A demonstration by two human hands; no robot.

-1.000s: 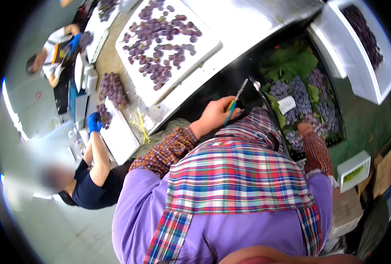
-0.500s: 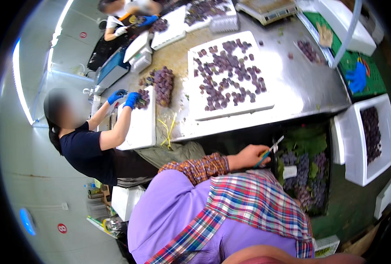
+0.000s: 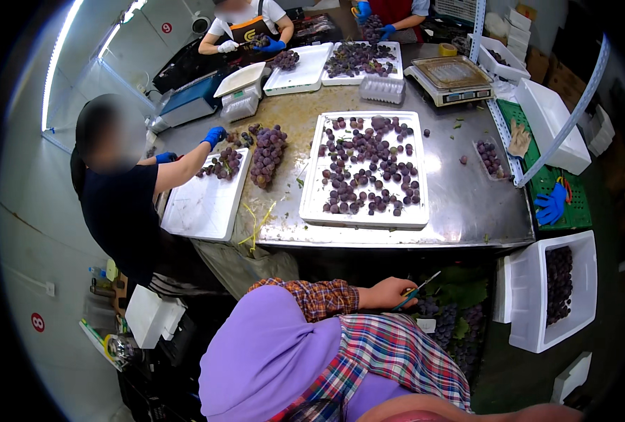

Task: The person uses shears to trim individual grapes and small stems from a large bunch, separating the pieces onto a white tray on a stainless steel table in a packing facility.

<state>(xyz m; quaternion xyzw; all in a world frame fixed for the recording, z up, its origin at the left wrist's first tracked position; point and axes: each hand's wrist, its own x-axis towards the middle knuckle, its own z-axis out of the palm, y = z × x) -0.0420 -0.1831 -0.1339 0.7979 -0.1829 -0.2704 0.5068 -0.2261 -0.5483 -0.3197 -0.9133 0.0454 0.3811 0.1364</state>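
My left hand (image 3: 388, 292), in a plaid sleeve, is shut on a pair of thin scissors (image 3: 419, 290) with blue handles. It is held just over a dark crate of purple grape bunches (image 3: 450, 325) and green leaves under the steel table's (image 3: 467, 204) near edge. My right hand is hidden behind my plaid shirt and purple cloth. On the table above lies a white tray (image 3: 311, 204) spread with loose purple grapes.
At the left a person with blue gloves (image 3: 215, 135) works a grape bunch (image 3: 267, 150) beside a white tray (image 3: 203, 211). A white foam box of grapes (image 3: 531, 309) stands at the right. A scale (image 3: 453, 72), more trays and two other workers are at the far end.
The view has swung up and back, so the whole table now shows. My left hand keeps the scissors by the crate. My right hand, earlier among the crate's grapes, is no longer seen.
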